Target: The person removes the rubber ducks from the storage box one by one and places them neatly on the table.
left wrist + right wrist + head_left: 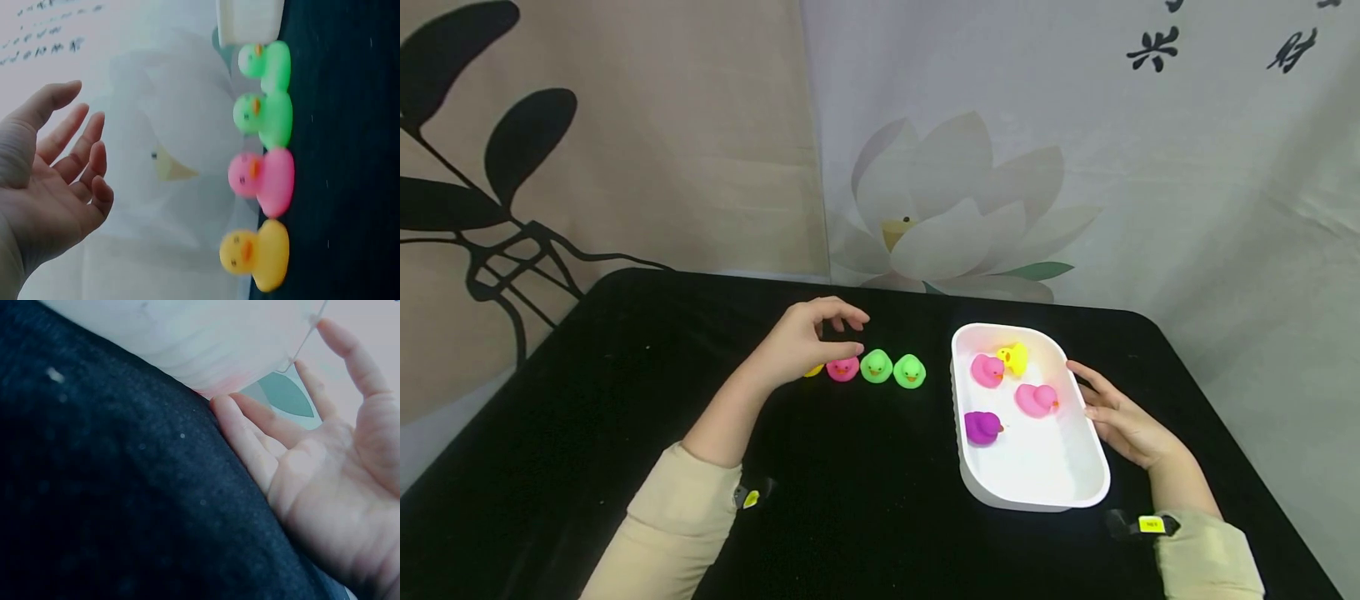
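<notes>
Left hand is hovering empty, loosely curled, by the duck row, only its wrist view showing the row's yellow duck whole, while right hand, fingers extended, is touching the tray

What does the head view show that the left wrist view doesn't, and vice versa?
The head view alone shows the right hand touching the white tray, and a purple duck, a yellow duck and two pink ducks inside.

The left wrist view alone shows the palm of the left hand and the row's golden duck in full, mostly hidden in the head view.

Both show that hand, the row's pink duck and two green ducks, and some of the tray.
</notes>
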### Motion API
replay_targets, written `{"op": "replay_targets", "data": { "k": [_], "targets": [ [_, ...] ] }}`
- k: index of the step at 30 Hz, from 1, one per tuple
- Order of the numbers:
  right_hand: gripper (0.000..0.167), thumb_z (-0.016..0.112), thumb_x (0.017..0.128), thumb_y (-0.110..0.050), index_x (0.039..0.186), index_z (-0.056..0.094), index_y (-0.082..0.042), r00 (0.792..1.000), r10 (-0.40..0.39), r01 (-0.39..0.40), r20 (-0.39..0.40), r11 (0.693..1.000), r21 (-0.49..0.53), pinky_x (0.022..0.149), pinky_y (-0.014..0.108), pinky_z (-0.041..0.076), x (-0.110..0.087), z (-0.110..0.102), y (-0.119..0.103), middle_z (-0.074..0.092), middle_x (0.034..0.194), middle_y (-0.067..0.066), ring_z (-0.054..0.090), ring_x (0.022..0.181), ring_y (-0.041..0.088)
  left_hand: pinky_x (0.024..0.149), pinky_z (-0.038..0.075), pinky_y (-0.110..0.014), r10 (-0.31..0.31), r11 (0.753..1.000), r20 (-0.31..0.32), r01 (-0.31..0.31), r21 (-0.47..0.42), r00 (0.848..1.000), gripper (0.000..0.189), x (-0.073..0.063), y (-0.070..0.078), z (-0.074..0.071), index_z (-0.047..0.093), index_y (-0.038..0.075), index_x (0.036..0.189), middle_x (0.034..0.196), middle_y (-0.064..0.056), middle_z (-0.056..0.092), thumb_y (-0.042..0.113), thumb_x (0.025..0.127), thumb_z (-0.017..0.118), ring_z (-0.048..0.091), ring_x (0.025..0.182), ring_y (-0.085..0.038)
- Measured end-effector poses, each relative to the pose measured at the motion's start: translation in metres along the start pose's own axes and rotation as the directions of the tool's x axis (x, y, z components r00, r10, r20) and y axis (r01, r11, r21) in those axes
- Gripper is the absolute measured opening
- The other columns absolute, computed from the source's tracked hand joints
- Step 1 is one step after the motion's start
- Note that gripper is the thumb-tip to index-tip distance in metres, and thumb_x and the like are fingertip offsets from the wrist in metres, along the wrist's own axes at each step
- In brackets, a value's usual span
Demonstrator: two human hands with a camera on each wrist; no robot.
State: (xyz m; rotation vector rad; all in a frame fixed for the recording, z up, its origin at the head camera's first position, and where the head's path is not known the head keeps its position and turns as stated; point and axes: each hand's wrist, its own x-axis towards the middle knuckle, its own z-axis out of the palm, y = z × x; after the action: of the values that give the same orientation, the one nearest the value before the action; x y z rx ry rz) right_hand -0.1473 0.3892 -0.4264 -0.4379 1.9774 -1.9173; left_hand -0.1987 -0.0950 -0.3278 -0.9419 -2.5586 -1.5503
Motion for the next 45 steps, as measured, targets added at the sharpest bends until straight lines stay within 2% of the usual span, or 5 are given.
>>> {"op": "replay_targets", "data": {
  "k": [10,22,33,40,45],
  "targets": [
    [0.065,0.044,0.098,-0.005,0.153,0.016,-0.025,1.000,0.015,-0.016,-0.023,1.000,-0.012,0.091,0.038,0.046,0.000,0.002,0.000,0.027,0.144,0.000,0.054,0.117,0.014,0.074,0.044,-0.037,0.047,0.998,0.059,-0.044,-0.042,0.997,0.031,0.002,0.023,0.038,0.069,0.012,0.110,0.108,0.003,0.063,0.011,0.080,0.077,0.052,0.095,-0.023],
    [0.065,0.045,0.098,-0.004,0.152,0.017,-0.025,1.000,0.011,-0.011,-0.022,1.000,-0.003,0.090,0.038,0.047,0.000,0.002,0.001,0.028,0.143,0.000,0.055,0.116,0.015,0.076,0.050,-0.029,-0.005,1.000,0.172,0.006,-0.002,0.985,0.036,0.011,0.041,0.080,0.068,0.016,0.114,0.110,0.008,0.061,0.021,0.080,0.079,0.051,0.101,-0.020],
    [0.064,0.044,0.098,-0.005,0.152,0.018,-0.027,1.000,-0.022,0.022,0.017,1.000,-0.001,0.091,0.038,0.046,0.000,0.001,-0.002,0.031,0.143,-0.002,0.054,0.118,0.016,0.066,0.050,-0.025,-0.015,0.998,0.247,0.001,0.055,0.969,0.043,0.023,0.042,0.111,0.069,0.015,0.116,0.116,0.004,0.063,0.025,0.076,0.082,0.049,0.100,-0.019],
    [0.063,0.043,0.099,-0.005,0.153,0.017,-0.025,1.000,-0.020,0.020,0.023,1.000,0.004,0.091,0.037,0.046,0.001,-0.002,0.001,0.030,0.142,0.000,0.053,0.119,0.015,0.071,0.047,-0.021,-0.018,0.997,0.286,-0.003,0.074,0.958,0.042,0.033,0.036,0.129,0.070,0.017,0.115,0.119,0.005,0.063,0.025,0.076,0.083,0.048,0.105,-0.020],
    [0.063,0.043,0.099,-0.005,0.153,0.016,-0.023,1.000,-0.018,0.018,0.018,1.000,-0.003,0.091,0.037,0.047,0.001,-0.003,0.001,0.029,0.143,0.001,0.053,0.118,0.015,0.076,0.045,-0.021,-0.027,0.990,0.301,-0.016,0.139,0.953,0.041,0.039,0.034,0.139,0.071,0.018,0.113,0.120,0.006,0.063,0.027,0.075,0.083,0.046,0.106,-0.015]
  ]
}}
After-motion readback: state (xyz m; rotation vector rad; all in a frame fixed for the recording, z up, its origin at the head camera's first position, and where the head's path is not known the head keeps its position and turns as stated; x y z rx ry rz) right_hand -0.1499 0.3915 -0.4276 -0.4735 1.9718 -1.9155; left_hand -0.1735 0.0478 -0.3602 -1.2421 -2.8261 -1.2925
